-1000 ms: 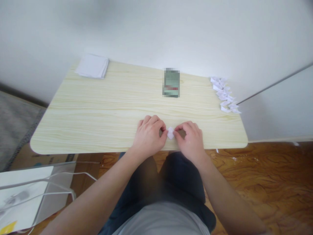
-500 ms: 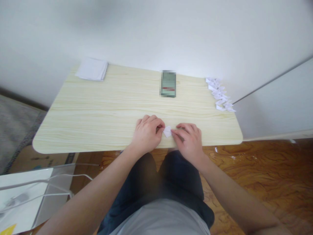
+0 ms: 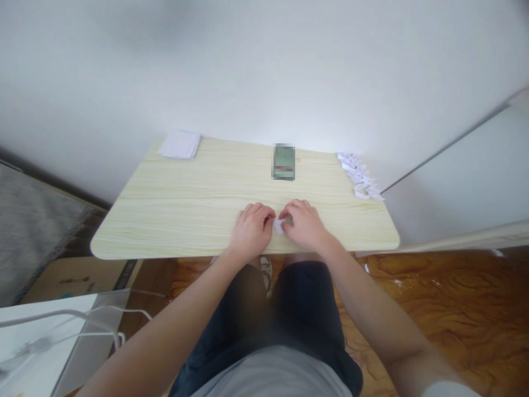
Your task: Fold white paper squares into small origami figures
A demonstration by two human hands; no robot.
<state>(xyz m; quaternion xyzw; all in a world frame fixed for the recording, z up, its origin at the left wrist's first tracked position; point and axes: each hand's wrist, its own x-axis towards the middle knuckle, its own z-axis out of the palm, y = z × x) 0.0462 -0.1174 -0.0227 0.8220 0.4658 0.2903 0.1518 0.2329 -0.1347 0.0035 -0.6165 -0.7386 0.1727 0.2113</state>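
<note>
White cables: lower left of the frame, looping over a pale surface.
Cardboard box: lower left, partly under the table edge; contents hidden from view.
Table: light wood grain; rounded front-left corner left of centre, back edge along the wall. Bare wood runs between the paper stack and the left hand.
Paper stack: white, flat, at the table's back-left corner.
Left hand: centre, near the front edge; thumb and forefinger pinched together on the paper's left side.
Small folded paper: white, centre, between the two hands, just in from the front edge.
Green item: blurred, beyond the hands, near the back edge.
Right hand: thumb and forefinger curved, a small gap between, tips at the paper; cannot tell whether they grip.
Folded paper pieces: right of centre, bunched in a row along the right edge.
Wooden floor: lower right, white scraps on it.
</note>
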